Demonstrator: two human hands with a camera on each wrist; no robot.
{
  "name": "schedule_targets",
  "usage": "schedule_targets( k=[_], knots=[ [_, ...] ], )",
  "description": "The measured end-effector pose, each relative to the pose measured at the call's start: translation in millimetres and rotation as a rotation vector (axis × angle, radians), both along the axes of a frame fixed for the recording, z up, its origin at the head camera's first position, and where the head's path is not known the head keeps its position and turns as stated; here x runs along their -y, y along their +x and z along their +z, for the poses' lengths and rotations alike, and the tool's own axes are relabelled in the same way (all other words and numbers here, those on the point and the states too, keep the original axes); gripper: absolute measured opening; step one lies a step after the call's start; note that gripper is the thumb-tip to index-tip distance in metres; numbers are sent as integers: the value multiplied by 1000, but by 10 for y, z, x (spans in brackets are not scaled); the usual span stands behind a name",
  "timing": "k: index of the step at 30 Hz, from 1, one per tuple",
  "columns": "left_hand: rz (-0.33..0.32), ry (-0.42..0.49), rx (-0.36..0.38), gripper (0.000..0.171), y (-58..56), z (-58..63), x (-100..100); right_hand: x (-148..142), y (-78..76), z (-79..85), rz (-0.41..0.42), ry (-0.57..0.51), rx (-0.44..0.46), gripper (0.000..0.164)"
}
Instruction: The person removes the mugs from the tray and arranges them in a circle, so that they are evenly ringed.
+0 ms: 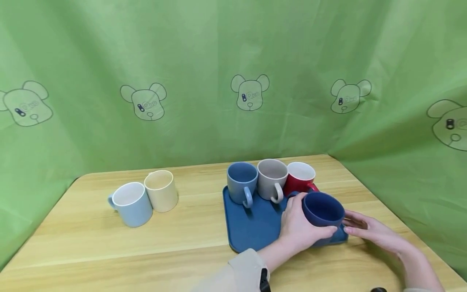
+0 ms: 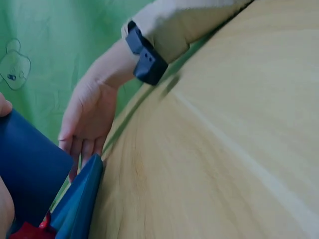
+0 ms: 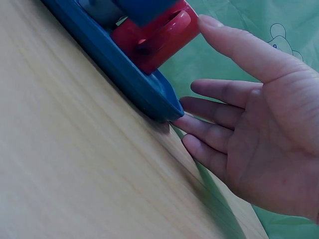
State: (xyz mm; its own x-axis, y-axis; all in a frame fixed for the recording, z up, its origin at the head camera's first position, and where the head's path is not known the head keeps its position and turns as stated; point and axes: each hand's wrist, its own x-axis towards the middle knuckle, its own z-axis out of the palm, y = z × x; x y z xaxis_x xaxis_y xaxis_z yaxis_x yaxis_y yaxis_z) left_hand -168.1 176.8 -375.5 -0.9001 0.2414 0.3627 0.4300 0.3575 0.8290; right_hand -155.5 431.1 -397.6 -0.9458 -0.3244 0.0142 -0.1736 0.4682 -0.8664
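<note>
My left hand [image 1: 298,226] grips a navy mug [image 1: 322,211] above the right front part of a blue tray [image 1: 251,229]. In the left wrist view the navy mug [image 2: 30,159] is tilted, with parts of the fingers at the left edge. Beside the mug, on its right, is my right hand [image 1: 377,233]. The right wrist view has that hand [image 3: 269,124] holding nothing, its fingers extended, with fingertips right at the tray's corner [image 3: 167,107]. At the tray's back stand a slate-blue mug [image 1: 238,190], a grey mug [image 1: 267,187] and a red mug [image 1: 295,185] with a white inside.
On the left of the wooden table [image 1: 153,259], a light blue mug [image 1: 136,213] stands beside a cream mug [image 1: 163,197]. A green curtain [image 1: 197,121] with bear-head drawings hangs behind the table and along its right side. A small black object [image 1: 378,289] shows at the bottom edge.
</note>
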Motion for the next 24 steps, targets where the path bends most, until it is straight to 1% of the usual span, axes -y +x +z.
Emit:
schedule_targets(
  k=[3, 6, 10, 14, 17, 21, 23, 24],
  knots=[
    [-66, 7, 16, 81, 46, 38, 159, 7, -4, -4, 17, -26, 6, 58],
    [-137, 14, 27, 80, 100, 75, 333, 20, -6, -1, 30, -31, -7, 55],
    [-256, 20, 21, 78, 174, 133, 598, 27, -20, -6, 48, -22, -25, 51],
    [-391, 21, -11, 79, 232, 207, 891, 20, -27, 0, 50, -12, -28, 51],
    [-468, 35, -57, 80, 248, 259, 1140, 28, -35, 11, 49, -13, -19, 51],
    [-539, 49, -119, 83, 229, 296, 1482, 39, -32, 21, 54, -24, -4, 52],
    [-564, 54, -149, 85, 205, 299, 1643, 36, -21, 28, 57, -30, 0, 52],
    [-570, 58, -152, 86, 194, 298, 1722, 32, -14, 31, 57, -26, -2, 51]
  ],
)
